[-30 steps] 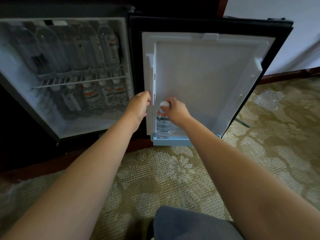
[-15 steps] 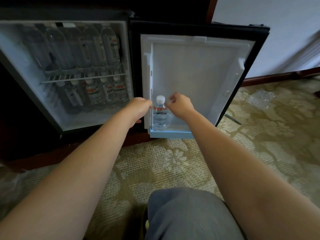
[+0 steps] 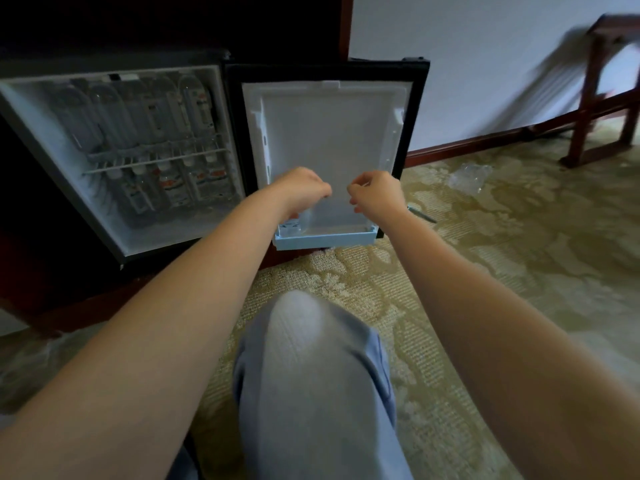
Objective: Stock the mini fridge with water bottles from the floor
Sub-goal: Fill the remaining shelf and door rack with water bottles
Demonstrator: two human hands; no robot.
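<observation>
The mini fridge (image 3: 138, 244) stands open at the left, with several water bottles (image 3: 180, 109) lying on its wire shelf and several more (image 3: 176, 185) below it. Its door (image 3: 332, 133) is swung open toward me. One water bottle (image 3: 292, 227) stands at the left end of the pale blue door shelf (image 3: 325, 240). My left hand (image 3: 303, 188), fingers curled, covers that bottle's top; I cannot tell whether it touches it. My right hand (image 3: 375, 194) hovers to the right with loosely curled fingers and holds nothing.
Crumpled clear plastic wrap (image 3: 469, 176) lies on the patterned carpet right of the door, near a thin dark stick-like object (image 3: 420, 214). A wooden stand (image 3: 606, 98) is by the wall at far right. My knee in grey trousers (image 3: 311, 358) is in the foreground.
My right hand has let go of the bottle's cap and drawn back to the right. My left hand left the door edge and moved in front of the bottle. The view pulled back.
</observation>
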